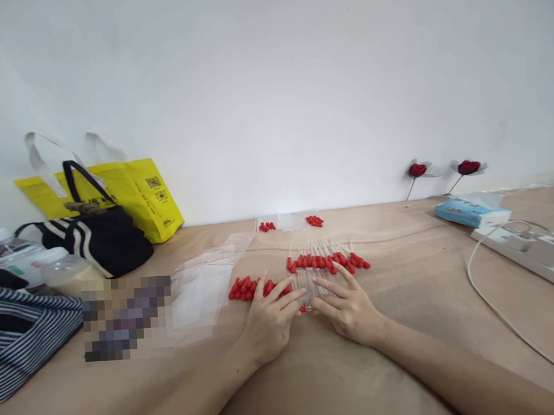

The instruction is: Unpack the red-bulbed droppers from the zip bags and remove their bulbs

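My left hand (273, 317) lies over the left ends of a row of clear glass tubes (304, 281), fingers stretched and spread. From the right, my right hand (351, 309) rests its spread fingers on the same row. These look like droppers; a red bulb (303, 309) shows at the row's near edge. A pile of red rubber bulbs (244, 288) is partly covered by my left fingers. Just beyond my hands, droppers with red bulbs (320, 262) lie side by side, thin tubes pointing to the wall. Neither hand grips anything visible.
Clear zip bags (201, 281) lie left of my hands. A bag holding red-bulbed droppers (287, 221) is by the wall. Bags (159, 202), jars (69, 270) and a blurred patch (129, 320) stand left. Right are tissues (469, 211), a power strip (528, 251), a cable (494, 307) and artificial roses (468, 167).
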{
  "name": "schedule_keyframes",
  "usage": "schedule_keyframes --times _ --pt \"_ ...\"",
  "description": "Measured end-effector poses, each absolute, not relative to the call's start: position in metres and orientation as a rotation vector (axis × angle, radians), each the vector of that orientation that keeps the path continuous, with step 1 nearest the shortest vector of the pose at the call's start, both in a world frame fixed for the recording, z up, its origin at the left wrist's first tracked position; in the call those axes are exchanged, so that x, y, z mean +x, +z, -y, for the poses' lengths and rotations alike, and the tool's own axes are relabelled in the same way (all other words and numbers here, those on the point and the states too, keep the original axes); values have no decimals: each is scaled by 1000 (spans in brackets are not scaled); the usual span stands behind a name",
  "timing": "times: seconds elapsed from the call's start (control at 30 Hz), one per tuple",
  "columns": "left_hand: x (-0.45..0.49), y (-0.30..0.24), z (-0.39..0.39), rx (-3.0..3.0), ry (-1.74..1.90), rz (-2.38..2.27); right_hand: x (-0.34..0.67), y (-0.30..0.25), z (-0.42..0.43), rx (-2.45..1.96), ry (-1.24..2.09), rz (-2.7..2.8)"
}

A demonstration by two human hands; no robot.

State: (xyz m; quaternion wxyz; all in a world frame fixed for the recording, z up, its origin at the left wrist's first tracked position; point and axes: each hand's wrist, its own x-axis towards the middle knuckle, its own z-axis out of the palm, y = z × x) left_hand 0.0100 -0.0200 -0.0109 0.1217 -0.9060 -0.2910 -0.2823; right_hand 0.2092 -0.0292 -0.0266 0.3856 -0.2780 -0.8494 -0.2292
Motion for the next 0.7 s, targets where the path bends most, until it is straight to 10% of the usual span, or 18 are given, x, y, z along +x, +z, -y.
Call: schedule_keyframes --times 0.7 --pt "-10 20 8 -2407 -886 1261 220 -24 30 -968 -590 2010"
